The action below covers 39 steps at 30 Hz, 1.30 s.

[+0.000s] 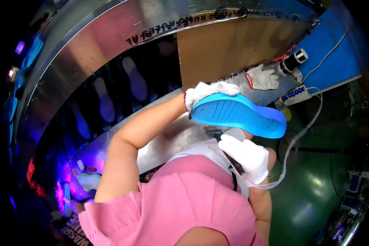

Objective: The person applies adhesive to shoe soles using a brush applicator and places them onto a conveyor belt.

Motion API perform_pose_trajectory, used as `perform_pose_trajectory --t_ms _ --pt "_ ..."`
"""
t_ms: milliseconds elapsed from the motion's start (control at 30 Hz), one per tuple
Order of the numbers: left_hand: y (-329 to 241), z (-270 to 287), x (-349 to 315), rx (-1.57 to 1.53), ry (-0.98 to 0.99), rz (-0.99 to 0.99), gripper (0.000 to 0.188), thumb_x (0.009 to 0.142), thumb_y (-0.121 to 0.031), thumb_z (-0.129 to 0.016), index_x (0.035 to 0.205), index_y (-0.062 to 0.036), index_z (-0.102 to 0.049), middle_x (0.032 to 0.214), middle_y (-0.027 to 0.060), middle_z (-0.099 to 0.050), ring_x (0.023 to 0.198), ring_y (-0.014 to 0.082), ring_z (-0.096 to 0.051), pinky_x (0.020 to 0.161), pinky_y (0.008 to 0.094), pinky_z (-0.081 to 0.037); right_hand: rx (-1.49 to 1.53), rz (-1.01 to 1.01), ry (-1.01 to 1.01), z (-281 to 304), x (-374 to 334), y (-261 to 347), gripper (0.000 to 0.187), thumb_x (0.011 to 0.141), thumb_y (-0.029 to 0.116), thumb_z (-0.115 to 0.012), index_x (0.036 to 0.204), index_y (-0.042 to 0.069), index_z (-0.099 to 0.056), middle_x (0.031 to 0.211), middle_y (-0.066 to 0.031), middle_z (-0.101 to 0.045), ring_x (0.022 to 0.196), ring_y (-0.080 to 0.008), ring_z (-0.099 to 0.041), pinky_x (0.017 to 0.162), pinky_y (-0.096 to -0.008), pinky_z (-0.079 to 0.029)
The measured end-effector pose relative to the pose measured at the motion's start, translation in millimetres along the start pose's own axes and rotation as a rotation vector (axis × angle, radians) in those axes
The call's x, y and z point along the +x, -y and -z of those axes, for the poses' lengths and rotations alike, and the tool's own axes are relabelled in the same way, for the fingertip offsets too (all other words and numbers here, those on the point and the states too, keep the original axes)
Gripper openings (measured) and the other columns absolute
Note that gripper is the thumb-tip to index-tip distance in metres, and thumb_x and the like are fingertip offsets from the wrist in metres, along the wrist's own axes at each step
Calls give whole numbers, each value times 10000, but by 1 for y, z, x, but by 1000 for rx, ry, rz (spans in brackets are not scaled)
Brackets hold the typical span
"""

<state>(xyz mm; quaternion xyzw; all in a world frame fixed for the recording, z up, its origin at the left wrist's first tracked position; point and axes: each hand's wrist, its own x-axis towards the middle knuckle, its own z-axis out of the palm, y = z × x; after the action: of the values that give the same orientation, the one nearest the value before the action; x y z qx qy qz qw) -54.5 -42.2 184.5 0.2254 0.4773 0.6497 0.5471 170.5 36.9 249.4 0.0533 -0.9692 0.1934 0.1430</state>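
Note:
My left hand [211, 91], in a white knit glove, grips a bright blue shoe sole [238, 115] along its far edge. The sole is tilted, and the face toward me shows slanted grooves and small pits. Just below its near edge is my right hand [246, 158], also in a white glove. Its fingers are closed round a dark hand tool [233, 162] whose exact kind I cannot make out. A flat grey rounded piece [235, 133] shows above those fingers, close under the sole. A pale hose [293, 147] runs from beside the right wrist.
Behind the metal bench [160, 147], several soles [134, 78] stand in a dark machine opening beside a cardboard sheet [233, 49]. A spare glove [264, 78], a black-and-white cylinder [295, 60] and a blue coil [293, 93] lie at the right. A crumpled cloth [88, 181] is at the left.

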Motion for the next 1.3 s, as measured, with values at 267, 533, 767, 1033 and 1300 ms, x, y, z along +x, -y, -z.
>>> perform_pose_trajectory --t_ms 267,533,767,1033,1300 --pt "-11 23 -4 166 193 -67 704 719 -344 -824 1330 -141 -540 1321 54 -535 1219 222 -522 1000 350 -438 -63 78 -117 2 -3 1 335 691 95 -674 1021 120 -727 1046 -97 -716 645 -223 -638 560 -297 -520" --pt "1 59 14 473 284 -519 435 898 -265 -638 1311 -151 -567 1423 119 -462 1344 254 -431 1124 366 -339 -56 98 -199 13 2 1 382 637 76 -664 1005 146 -736 1040 -53 -724 589 -166 -594 525 -278 -505" --pt "-36 20 -15 173 -186 -81 585 895 -523 -570 1274 -77 -575 922 230 -667 664 316 -691 507 426 -569 -110 126 -257 20 3 -4 348 651 49 -678 988 106 -741 1027 -104 -727 607 -199 -617 528 -283 -507" --pt "-24 51 -64 16 76 -495 655 855 -452 -640 1263 47 -520 1165 231 -605 903 352 -661 831 412 -533 344 139 -396 11 -3 7 233 695 113 -827 888 75 -702 893 -134 -734 622 -228 -656 553 -304 -491" --pt "-140 -41 -135 -611 258 -840 869 907 -592 -534 1453 44 -303 1461 292 -367 1194 388 -556 752 423 -575 550 100 -520 3 3 4 260 715 39 -812 935 -2 -679 912 -160 -725 727 -242 -696 644 -299 -539"
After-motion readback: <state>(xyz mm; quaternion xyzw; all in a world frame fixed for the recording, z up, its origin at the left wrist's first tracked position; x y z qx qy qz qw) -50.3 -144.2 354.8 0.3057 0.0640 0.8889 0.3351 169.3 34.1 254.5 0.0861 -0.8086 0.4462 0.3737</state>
